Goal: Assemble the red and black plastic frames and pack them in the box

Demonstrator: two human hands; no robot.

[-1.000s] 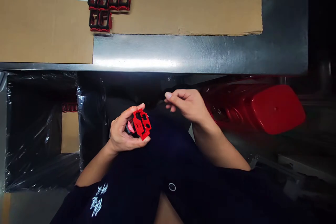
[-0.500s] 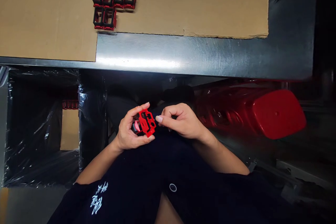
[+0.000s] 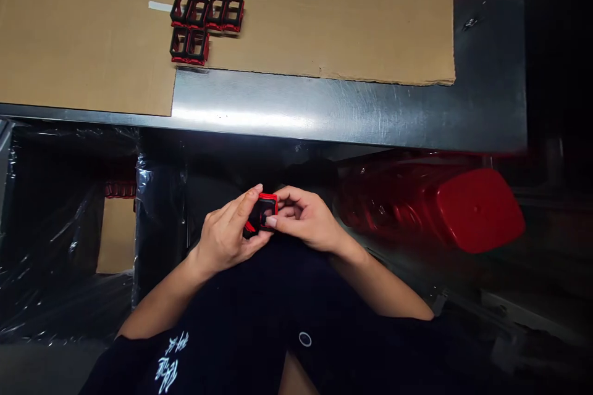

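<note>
Between my hands, in front of my body, is a red and black plastic frame [image 3: 267, 205]. My left hand [image 3: 228, 229] is closed around its left side, thumb below and fingers above. My right hand [image 3: 306, 216] pinches its right side, with the thumb over the dark opening. Fingers cover much of the part, and what lies inside it is too dark to make out. On the cardboard sheet [image 3: 347, 24] ahead, several similar black-and-red frames [image 3: 206, 10] stand in two short rows.
The metal table edge [image 3: 296, 129] runs across in front of me. Below left is a plastic-lined box [image 3: 139, 197] with cardboard and red parts inside. A glossy red tub [image 3: 482, 210] lies to the right. Small metal bits [image 3: 470, 23] rest on the table.
The frame has been turned, so its dark opening shows instead of its red face. My right hand has come in from beside it to grip it. The view has shifted slightly.
</note>
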